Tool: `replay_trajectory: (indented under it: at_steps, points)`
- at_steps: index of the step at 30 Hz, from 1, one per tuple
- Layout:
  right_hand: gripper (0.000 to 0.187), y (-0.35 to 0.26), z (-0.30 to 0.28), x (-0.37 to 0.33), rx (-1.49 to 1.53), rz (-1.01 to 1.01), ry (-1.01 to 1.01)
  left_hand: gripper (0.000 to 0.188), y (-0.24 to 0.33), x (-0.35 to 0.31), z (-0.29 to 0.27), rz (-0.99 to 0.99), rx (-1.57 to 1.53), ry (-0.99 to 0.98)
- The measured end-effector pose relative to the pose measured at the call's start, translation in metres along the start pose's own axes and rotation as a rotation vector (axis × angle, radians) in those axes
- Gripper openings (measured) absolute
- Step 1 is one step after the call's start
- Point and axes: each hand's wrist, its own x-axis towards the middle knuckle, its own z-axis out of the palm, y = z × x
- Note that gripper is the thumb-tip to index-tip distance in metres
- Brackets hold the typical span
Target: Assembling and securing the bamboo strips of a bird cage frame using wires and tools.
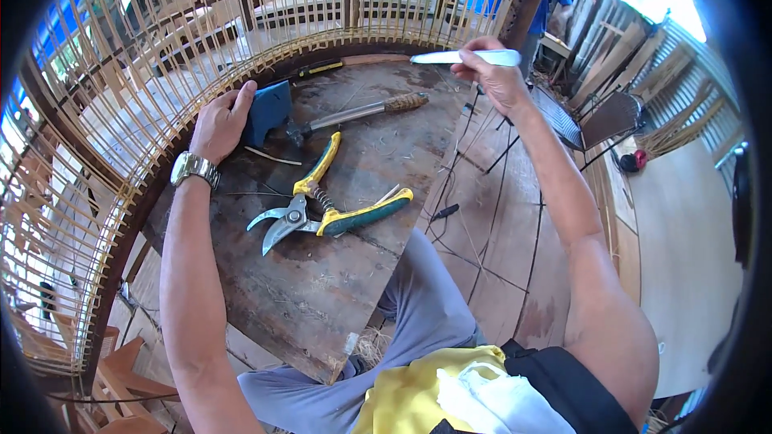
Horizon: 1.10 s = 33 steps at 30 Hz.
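White tool (470, 57), slim and pale, was pinched between the thumb and fingers of the right grip (497, 80), above the far right corner of the bench (305, 297). Its tip pointed left, close to a reddish wooden strip (374, 59); whether the two touched could not be told. The left grip (217, 128) lay against the curved lattice (128, 191), thumb at the edge of a blue block (269, 110); whether it was closed on the block could not be seen. Chief hazard: pruning shears (297, 210) lay with blades parted toward the left forearm (193, 265), so an inward sweep of that arm could have met an edge. Second hazard: the pinch was held near the bench's side, and a slip there could have sent the tool to the floor (490, 233), among loose cords (446, 212). Third: a hammer (350, 116) lay between the two grips, where a low reach across might have knocked it into the shears.
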Motion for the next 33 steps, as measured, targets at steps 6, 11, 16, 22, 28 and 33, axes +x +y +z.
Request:
replay_trajectory:
  at_steps: [6,11,16,22,28,33]
  points:
    - [0.029,-0.008,0.036,0.032,-0.275,-0.335,0.005,0.077,-0.004,0.003,-0.001,0.016,0.010,-0.025]
    - [0.035,-0.002,0.038,0.061,-0.508,-0.466,-0.003,0.081,-0.012,0.008,0.000,0.052,0.023,-0.054]
    - [0.028,0.002,0.041,0.074,-0.600,-0.566,0.041,0.085,-0.012,0.010,0.004,0.022,0.026,-0.053]
    - [0.026,0.006,0.044,0.075,-0.596,-0.569,-0.001,0.085,-0.014,0.011,0.003,0.037,0.038,-0.058]
    - [0.027,0.011,0.045,0.090,-0.731,-0.670,-0.009,0.087,-0.015,0.010,0.005,0.025,0.013,-0.046]
    - [0.028,0.021,0.050,0.104,-0.725,-0.558,-0.018,0.086,-0.016,0.009,0.005,0.052,0.026,-0.033]
